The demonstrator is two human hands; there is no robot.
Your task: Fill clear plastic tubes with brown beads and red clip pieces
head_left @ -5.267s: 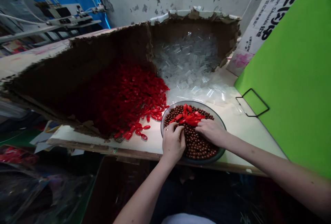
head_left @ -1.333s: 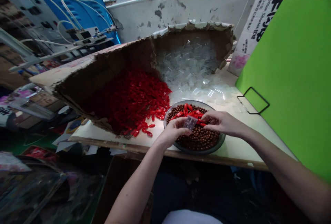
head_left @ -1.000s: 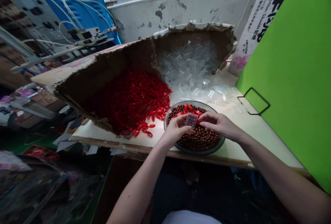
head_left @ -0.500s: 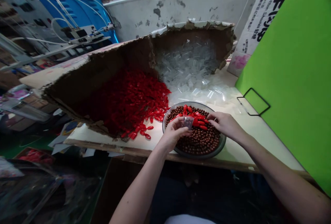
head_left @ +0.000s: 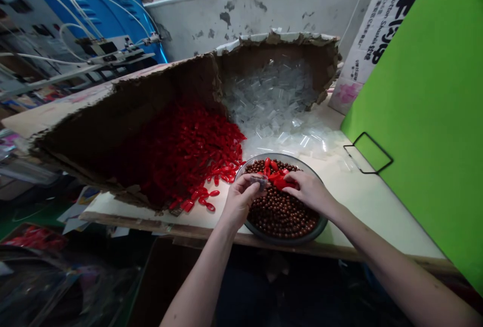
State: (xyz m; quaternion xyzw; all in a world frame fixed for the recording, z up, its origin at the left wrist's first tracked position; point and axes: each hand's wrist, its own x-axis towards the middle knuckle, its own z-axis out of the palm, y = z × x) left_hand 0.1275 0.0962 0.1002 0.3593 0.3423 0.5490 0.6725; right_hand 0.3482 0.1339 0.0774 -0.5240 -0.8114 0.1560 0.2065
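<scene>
Steady clear packet [head_left: 258, 182] pinched in left hand [head_left: 237, 202] above bowl [head_left: 290, 241] near tabletop's [head_left: 377, 216] front edge, with right hand [head_left: 311, 193] at red pieces [head_left: 279, 182], grip unclear.

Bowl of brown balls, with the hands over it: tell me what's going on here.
A person is working over a bowl of brown balls. The left hand holds a small clear plastic piece above it. The right hand has its fingertips at the red pieces lying on the balls; whether it grips one is unclear. Behind, a torn cardboard box holds a red heap on the left and clear plastic pieces on the right, both spilling onto the table.
</scene>
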